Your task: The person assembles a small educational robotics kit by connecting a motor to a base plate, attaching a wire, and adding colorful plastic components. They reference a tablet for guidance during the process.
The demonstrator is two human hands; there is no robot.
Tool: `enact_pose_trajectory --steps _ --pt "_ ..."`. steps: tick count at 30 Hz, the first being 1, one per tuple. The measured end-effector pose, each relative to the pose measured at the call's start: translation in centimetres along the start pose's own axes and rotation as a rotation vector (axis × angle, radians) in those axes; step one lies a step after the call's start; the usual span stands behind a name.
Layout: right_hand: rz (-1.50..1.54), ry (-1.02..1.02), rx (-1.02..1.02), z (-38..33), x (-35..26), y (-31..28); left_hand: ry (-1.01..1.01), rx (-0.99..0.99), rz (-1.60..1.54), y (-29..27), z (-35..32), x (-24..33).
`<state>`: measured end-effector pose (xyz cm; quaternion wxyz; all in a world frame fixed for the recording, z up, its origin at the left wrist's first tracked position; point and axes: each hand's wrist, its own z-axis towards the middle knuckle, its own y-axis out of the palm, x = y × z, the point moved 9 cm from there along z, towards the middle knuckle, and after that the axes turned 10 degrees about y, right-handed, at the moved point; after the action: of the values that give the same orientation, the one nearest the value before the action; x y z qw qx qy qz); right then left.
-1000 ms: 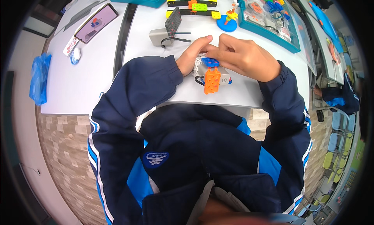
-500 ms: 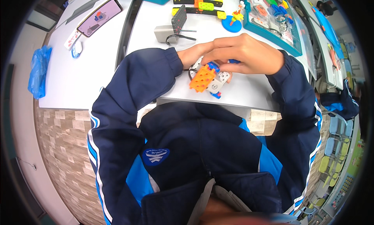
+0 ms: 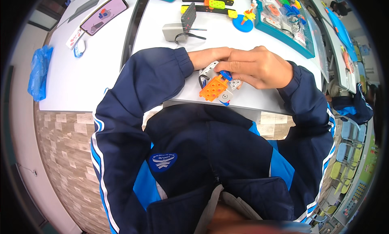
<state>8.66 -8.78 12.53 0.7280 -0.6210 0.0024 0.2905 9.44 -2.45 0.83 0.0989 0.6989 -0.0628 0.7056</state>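
Toy-brick assembly [image 3: 217, 86]: sitting at the near edge of the white table [image 3: 231, 36], between both sleeves; showing an orange plate [image 3: 211, 91] slanting toward the lower left and a grey block [image 3: 224, 97] partly under it; lying too near the rim to tell whether resting on the tabletop or being held just above.

Near edge: running close below the grey block, leaving little room toward the body.

Room at the sides: narrowing on the left against the left sleeve [image 3: 152, 74]; opening a little wider on the right, up to the right sleeve [image 3: 306, 86].

Room beyond: stretching bare as far as the grey box [image 3: 173, 32] and the round blue base [image 3: 243, 25]; ending at the upper right against the teal case [image 3: 298, 50].

Right hand [image 3: 263, 69]: pinching a blue piece [image 3: 226, 75] with bent fingers; touching the assembly from its upper right.

Left hand [image 3: 208, 56]: reaching in behind the assembly, passing beneath the right hand; hiding its fingers, so not possible to tell whether grasping.
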Motion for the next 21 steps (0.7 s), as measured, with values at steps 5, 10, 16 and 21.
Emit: enact_pose_trajectory --steps 5,10,16,21 --pt "0.077 -0.012 0.009 0.0 0.2 -0.4 0.020 -0.003 0.102 -0.4 0.0 -0.2" --pt "0.155 -0.013 0.012 0.6 0.4 -0.8 -0.009 0.022 -0.068 -0.1 0.1 -0.9" --pt "0.153 0.005 -0.035 1.1 0.6 -0.9 -0.038 -0.019 -0.185 0.2 0.2 -2.0" --pt "0.173 -0.026 0.017 0.8 0.2 -0.8 0.063 -0.064 -0.048 -0.2 1.5 -3.0"
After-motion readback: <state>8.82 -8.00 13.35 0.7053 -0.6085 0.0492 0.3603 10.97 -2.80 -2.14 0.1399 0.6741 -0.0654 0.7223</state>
